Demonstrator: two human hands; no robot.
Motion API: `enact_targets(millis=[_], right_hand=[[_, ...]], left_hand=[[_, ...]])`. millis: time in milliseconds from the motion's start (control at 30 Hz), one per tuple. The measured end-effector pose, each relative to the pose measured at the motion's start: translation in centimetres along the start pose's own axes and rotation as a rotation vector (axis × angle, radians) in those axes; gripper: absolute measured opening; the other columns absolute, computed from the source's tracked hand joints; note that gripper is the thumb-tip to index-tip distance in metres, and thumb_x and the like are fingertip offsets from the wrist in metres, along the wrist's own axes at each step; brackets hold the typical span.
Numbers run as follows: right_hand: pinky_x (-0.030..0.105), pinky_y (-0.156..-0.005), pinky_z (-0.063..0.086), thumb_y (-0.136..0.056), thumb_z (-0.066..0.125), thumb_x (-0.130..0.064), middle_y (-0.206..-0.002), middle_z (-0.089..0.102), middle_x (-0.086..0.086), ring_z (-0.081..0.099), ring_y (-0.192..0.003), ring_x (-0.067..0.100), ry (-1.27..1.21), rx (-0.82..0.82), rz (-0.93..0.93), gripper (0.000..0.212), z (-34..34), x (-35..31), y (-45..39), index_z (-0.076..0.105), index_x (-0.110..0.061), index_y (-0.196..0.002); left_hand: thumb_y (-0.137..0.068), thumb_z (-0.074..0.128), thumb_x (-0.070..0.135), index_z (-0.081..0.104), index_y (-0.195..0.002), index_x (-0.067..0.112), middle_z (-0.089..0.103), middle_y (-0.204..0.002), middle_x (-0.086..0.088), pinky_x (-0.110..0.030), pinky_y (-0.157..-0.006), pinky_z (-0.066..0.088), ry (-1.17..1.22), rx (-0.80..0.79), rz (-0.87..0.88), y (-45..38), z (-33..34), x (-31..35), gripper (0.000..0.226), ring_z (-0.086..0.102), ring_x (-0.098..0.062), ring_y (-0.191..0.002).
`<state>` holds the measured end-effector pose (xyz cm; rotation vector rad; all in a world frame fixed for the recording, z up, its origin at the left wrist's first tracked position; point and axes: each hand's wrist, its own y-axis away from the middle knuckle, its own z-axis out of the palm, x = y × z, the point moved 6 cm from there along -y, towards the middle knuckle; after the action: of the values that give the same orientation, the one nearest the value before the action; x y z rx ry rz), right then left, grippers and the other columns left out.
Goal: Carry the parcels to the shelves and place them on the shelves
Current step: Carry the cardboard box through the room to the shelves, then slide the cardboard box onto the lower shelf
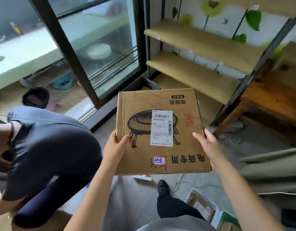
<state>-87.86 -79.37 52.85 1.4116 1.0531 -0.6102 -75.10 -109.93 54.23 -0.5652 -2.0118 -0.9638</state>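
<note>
A flat brown cardboard parcel [185,144] with a white shipping label and a printed heater drawing is held level in front of me. My left hand [116,146] grips its left edge, thumb on top. My right hand [208,145] grips its right edge, fingers on top. Beyond the parcel, at the upper right, stand the shelves [198,40], a dark metal frame with tan boards. The two boards in view carry nothing.
A person in a grey shirt [49,147] bends over at my left. A glass sliding door [87,52] rises ahead on the left. A wooden table [273,97] stands right of the shelves. More parcels [203,207] lie on the floor near my foot [163,187].
</note>
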Motion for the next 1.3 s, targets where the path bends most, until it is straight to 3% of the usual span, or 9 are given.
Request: enact_targets(millis=[100,267,367,500,667,900,1100,1167,1300], right_hand=[[0.051,-0.108,0.048,-0.074,0.069,-0.06,-0.141,0.062,-0.005,0.061,-0.126,0.022,0.012,0.021,0.011,0.087,-1.1,-2.5,-4.9,0.042,-0.032,-0.151],[0.05,-0.109,0.047,-0.082,0.066,-0.052,-0.135,0.066,-0.009,0.062,-0.123,0.02,0.026,-0.008,-0.015,0.064,-1.9,-7.1,-11.5,0.054,-0.036,-0.142],[0.05,-0.107,0.049,-0.068,0.066,-0.062,-0.132,0.068,-0.008,0.064,-0.122,0.02,0.028,0.007,-0.015,0.075,-2.0,-8.6,-14.2,0.057,-0.038,-0.138],[0.049,-0.106,0.05,-0.074,0.067,-0.057,-0.132,0.068,-0.006,0.065,-0.119,0.02,0.013,0.027,0.006,0.067,-1.5,-10.4,-17.2,0.058,-0.035,-0.136],[0.052,-0.107,0.048,-0.066,0.065,-0.069,-0.142,0.062,-0.005,0.06,-0.128,0.022,0.017,0.072,0.047,0.088,-1.3,-11.9,-21.3,0.047,-0.038,-0.146],[0.055,-0.108,0.046,-0.085,0.06,-0.059,-0.137,0.064,-0.004,0.059,-0.126,0.025,0.05,0.194,0.054,0.062,1.1,-16.3,-28.5,0.051,-0.039,-0.142],[0.055,-0.108,0.046,-0.082,0.062,-0.061,-0.141,0.062,-0.003,0.057,-0.129,0.025,0.01,0.276,0.078,0.069,5.5,-21.3,-35.6,0.048,-0.037,-0.145],[0.055,-0.106,0.048,-0.086,0.062,-0.059,-0.136,0.065,-0.003,0.06,-0.125,0.024,-0.032,0.351,0.104,0.062,8.8,-24.9,-41.3,0.05,-0.036,-0.142],[0.053,-0.102,0.051,-0.094,0.059,-0.049,-0.128,0.069,-0.004,0.064,-0.118,0.023,-0.071,0.383,0.113,0.047,8.8,-26.4,-42.3,0.053,-0.036,-0.139]], left_hand=[[-0.094,0.061,0.038,0.049,-0.133,0.034,0.067,-0.122,0.0,-0.042,-0.094,0.05,0.02,-0.009,-0.003,-4.1,2.3,3.3,0.041,0.065,-0.023,-0.108],[-0.094,0.062,0.035,0.056,-0.132,0.028,0.07,-0.118,-0.001,-0.044,-0.096,0.053,0.01,0.017,0.016,-10.0,5.1,8.2,0.039,0.067,-0.024,-0.104],[-0.093,0.062,0.04,0.054,-0.128,0.033,0.069,-0.117,0.001,-0.047,-0.097,0.053,0.0,-0.007,0.003,-12.4,6.3,9.9,0.036,0.067,-0.023,-0.104],[-0.089,0.062,0.041,0.057,-0.132,0.031,0.072,-0.117,0.002,-0.047,-0.097,0.054,0.002,-0.019,0.006,-16.0,6.9,12.0,0.045,0.069,-0.022,-0.103],[-0.093,0.062,0.037,0.056,-0.133,0.031,0.071,-0.116,0.002,-0.042,-0.092,0.053,-0.001,-0.06,0.006,-21.4,8.2,14.7,0.041,0.068,-0.021,-0.102],[-0.094,0.061,0.036,0.056,-0.126,0.033,0.07,-0.11,0.005,-0.031,-0.072,0.049,0.008,-0.169,0.038,-32.6,10.9,19.7,0.032,0.067,-0.016,-0.095],[-0.095,0.062,0.033,0.055,-0.125,0.033,0.067,-0.106,0.006,-0.025,-0.066,0.047,-0.051,-0.248,0.083,-44.0,10.7,26.7,0.031,0.064,-0.01,-0.089],[-0.095,0.063,0.033,0.057,-0.128,0.03,0.069,-0.108,0.005,-0.025,-0.066,0.048,-0.108,-0.322,0.133,-52.9,10.2,32.2,0.034,0.066,-0.012,-0.091],[-0.094,0.063,0.034,0.059,-0.131,0.028,0.07,-0.109,0.003,-0.033,-0.077,0.051,-0.139,-0.362,0.152,-54.8,11.2,34.0,0.037,0.066,-0.016,-0.097]])
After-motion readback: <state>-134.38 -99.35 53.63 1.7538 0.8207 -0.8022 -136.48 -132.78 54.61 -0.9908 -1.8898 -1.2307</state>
